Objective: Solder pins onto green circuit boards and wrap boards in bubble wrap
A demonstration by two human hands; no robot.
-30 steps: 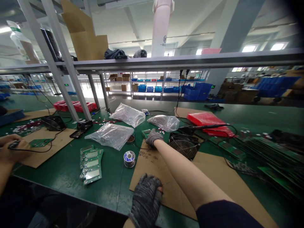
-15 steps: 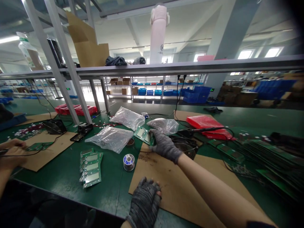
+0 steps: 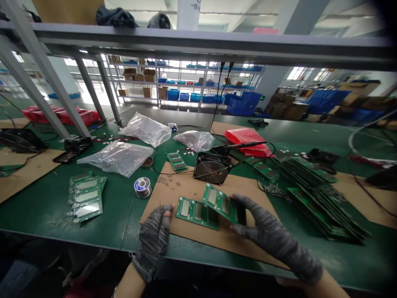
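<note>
My right hand [image 3: 257, 221], in a grey fingerless glove, grips a green circuit board [image 3: 218, 200] by its right end, thumb below and fingers above. This board is tilted over the right part of a second circuit board [image 3: 194, 210], which lies on the brown cardboard sheet [image 3: 186, 231]. Both carry grey rectangular displays. My left hand [image 3: 155, 231], gloved alike, rests at the cardboard's front left, its fingers extended beside the lower board's left end. Whether the fingertips touch that board I cannot tell. Farther back lies another small board [image 3: 176, 161].
A black fan [image 3: 212, 167] stands behind the boards. Left are a solder spool [image 3: 142, 187], stacked display boards [image 3: 88, 196] and a clear plastic bag [image 3: 116, 157]. Many boards [image 3: 328, 211] lean together at right, near a red bag [image 3: 248, 141]. A metal shelf [image 3: 198, 41] crosses above.
My right hand has come back from near the plastic bags to the front of the cardboard. A second board now lies there. My left hand is beside it. The view has tilted down and shifted right.
</note>
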